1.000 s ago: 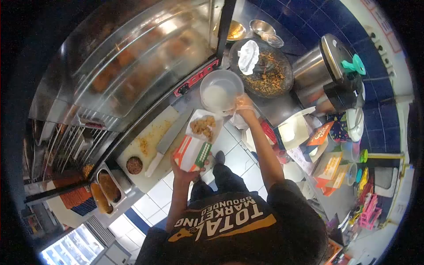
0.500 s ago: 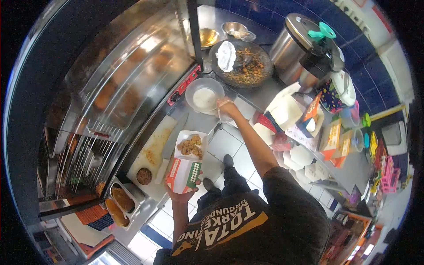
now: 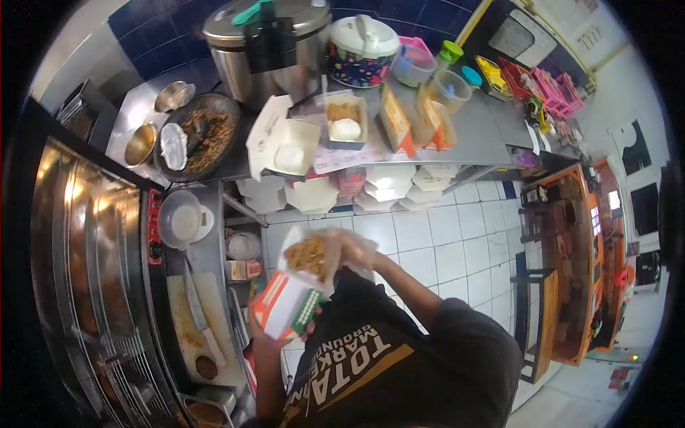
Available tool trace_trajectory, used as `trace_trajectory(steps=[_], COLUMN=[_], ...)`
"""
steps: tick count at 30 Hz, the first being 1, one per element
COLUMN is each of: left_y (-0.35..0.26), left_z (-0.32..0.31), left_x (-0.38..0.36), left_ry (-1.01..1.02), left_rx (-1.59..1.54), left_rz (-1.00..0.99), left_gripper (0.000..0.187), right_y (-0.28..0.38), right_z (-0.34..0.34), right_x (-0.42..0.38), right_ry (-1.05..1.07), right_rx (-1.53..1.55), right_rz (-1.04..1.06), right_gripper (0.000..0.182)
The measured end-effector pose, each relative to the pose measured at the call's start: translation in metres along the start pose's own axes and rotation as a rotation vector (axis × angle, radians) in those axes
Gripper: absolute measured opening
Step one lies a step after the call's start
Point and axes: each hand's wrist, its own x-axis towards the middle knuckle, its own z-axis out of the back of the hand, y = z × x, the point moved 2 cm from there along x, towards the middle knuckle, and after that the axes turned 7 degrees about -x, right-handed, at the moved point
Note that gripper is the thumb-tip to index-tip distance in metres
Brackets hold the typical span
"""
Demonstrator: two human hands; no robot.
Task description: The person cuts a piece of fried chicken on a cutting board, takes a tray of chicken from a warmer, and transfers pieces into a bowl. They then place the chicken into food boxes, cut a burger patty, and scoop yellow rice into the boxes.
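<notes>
An open paper food box point(image 3: 289, 303) with a red and green printed lid is in my left hand point(image 3: 260, 331), low in front of my shirt. My fingers are wrapped round its lower end. Chunks of fried, crumbly brown food point(image 3: 305, 255) lie in its white tray part. At the far side of the tray is my right hand point(image 3: 351, 251), in a clear plastic glove and blurred by motion. It is against or just over the box edge beside the food; its fingertips are too smeared to show whether they grip anything.
On the counter ahead stand an open box with rice point(image 3: 291, 155), a box with rice and brown food point(image 3: 347, 127), a stone mortar point(image 3: 232, 121) and a big steel cooker point(image 3: 225, 68). To the left are a plastic bowl point(image 3: 178, 220), knife point(image 3: 196, 303), cutting board point(image 3: 175, 303) and glass display cabinet point(image 3: 93, 235).
My view has swung right toward the counter of boxes. My right hand has left the plastic bowl and come to the food box. My left hand still holds the box, now tilted.
</notes>
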Motion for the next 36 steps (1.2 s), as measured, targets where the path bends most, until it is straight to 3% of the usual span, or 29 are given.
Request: trace_trajectory(steps=[1,3,5,7,9,11,12,14,15,17,18,19,21,22,27,29,30,31,33,35,36], left_y=[0.007,0.021,0.035,0.054,0.075,0.086,0.09,0.095,0.092,0.086,0.082,0.079,0.071,0.065,0.031,0.01,0.002,-0.003,-0.022,-0.048,-0.061], left_z=[-0.009,-0.013,-0.032,-0.04,-0.038,-0.035,-0.03,-0.023,-0.013,0.023,0.04,0.052,0.083,0.092,0.151,0.166,0.167,0.136,0.106,0.1,0.109], left_x=[0.024,0.085,0.16,0.228,0.287,0.32,0.331,0.336,0.335,0.322,0.311,0.298,0.261,0.244,0.123,0.052,0.018,-0.021,-0.089,-0.135,-0.151], left_ry=[-0.031,-0.006,0.0,-0.108,-0.079,-0.068,-0.066,-0.086,-0.149,-0.303,-0.388,-0.482,-0.57,-0.659,-1.061,-1.542,-1.808,-1.811,-2.204,-2.361,-2.454], left_rx=[0.024,0.093,0.126,0.279,0.337,0.46,0.546,0.579,0.576,0.535,0.535,0.523,0.465,0.471,0.635,1.179,1.303,1.386,1.74,1.782,1.806], left_rz=[0.07,0.194,0.398,0.425,0.413,0.39,0.382,0.35,0.34,0.264,0.2,0.113,-0.051,-0.136,-0.732,-0.915,-1.242,-1.461,-1.291,-1.036,-0.82], left_gripper=[0.089,0.086,0.084,0.082,0.078,0.071,0.069,0.063,0.061,0.058,0.055,0.052,0.051,0.053,0.048,0.039,0.03,0.028,0.029,0.032,0.032], right_y=[0.011,-0.064,-0.05,-0.014,-0.024,-0.013,0.004,0.003,-0.016,0.035,0.045,0.035,0.064,0.076,0.04,0.006,-0.015,-0.033,-0.067,-0.088,-0.096], right_z=[0.018,0.11,0.166,0.201,0.274,0.327,0.353,0.426,0.47,0.473,0.515,0.568,0.574,0.582,0.529,0.475,0.446,0.416,0.346,0.276,0.239], right_x=[-0.025,-0.053,-0.095,-0.134,-0.161,-0.194,-0.199,-0.216,-0.22,-0.21,-0.198,-0.185,-0.161,-0.144,-0.087,-0.07,-0.061,-0.053,-0.023,0.013,0.037], right_ry=[-0.117,-0.429,-0.643,-0.82,-0.92,-1.127,-1.184,-1.19,-1.138,-1.377,-1.344,-1.17,-1.25,-1.277,-1.332,-1.226,-1.122,-1.017,-0.761,-0.505,-0.387], right_rx=[-0.01,-0.757,-0.848,-0.122,0.237,0.358,-0.058,-0.068,0.349,-0.433,-1.092,-0.368,-0.854,-1.011,-1.388,-1.449,-1.468,-1.486,-1.514,-1.601,-1.678], right_rz=[-0.007,0.376,0.281,0.055,0.184,0.287,0.298,0.481,0.635,0.446,0.714,0.807,0.459,0.388,0.399,0.372,0.347,0.311,0.284,0.321,0.387], right_gripper=[0.064,0.062,0.059,0.052,0.058,0.05,0.045,0.036,0.034,0.043,0.038,0.037,0.025,0.025,0.026,0.027,0.027,0.028,0.029,0.031,0.031])
